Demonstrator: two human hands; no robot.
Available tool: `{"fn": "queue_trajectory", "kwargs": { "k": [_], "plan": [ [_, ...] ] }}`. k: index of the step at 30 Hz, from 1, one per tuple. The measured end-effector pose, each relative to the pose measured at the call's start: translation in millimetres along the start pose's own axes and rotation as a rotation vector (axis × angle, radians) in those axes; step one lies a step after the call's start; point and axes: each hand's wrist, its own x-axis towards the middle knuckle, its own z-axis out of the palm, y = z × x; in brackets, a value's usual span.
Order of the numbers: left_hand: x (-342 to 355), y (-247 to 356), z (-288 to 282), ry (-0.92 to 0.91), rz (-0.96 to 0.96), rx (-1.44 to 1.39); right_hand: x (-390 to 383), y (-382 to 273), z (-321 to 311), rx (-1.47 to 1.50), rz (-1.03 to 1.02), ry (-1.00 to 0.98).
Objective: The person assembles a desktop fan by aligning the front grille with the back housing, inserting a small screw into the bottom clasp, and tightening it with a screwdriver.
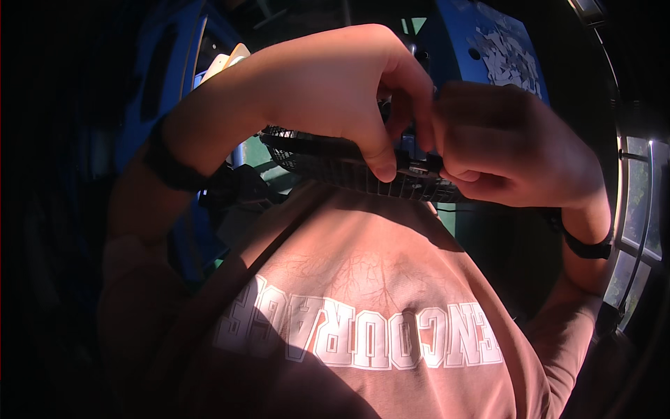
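A black basket-like piece with slatted and mesh sides [328,162] is in front of my chest. Arching over it from the left, my left hand [370,98] has its thumb against the slatted side and its fingers curled down behind the rim. Something may be between them, but it is hidden. My right hand [502,146] is closed in a pinch at the right end, partly in shadow. A small dark part with a shiny spot [419,167] shows at the rim between the hands; its kind is unclear. The right fingertips meet its edge.
A blue panel with a torn pale label [499,52] stands beyond my right hand. Another blue cabinet-like surface [164,66] is at the far left, with pale rounded pieces [227,61] beside it. Windows [638,202] line the right side. Deep shadow hides much around.
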Motion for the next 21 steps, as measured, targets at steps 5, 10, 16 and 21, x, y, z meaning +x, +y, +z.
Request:
{"fn": "queue_trajectory", "kwargs": {
  "k": [5, 10, 16, 21],
  "plan": [
    [4.7, -10.9, -7.0, 0.055, 0.067, 0.143, -0.5, -1.8, 8.2, -0.140, -0.068, 0.311],
    [15.6, -28.8, -10.7, -0.053, 0.223, -0.045, -7.0, -9.2, 23.8, -0.149, 0.047, 0.435],
    [29.7, -34.8, -20.9, -0.250, 0.370, -0.040, -9.7, -33.1, 43.3, -0.235, 0.265, 0.749],
    [37.1, -31.7, -23.7, -0.311, 0.461, 0.046, -14.2, -48.9, 66.4, -0.343, 0.389, 0.835]
  ]
}}
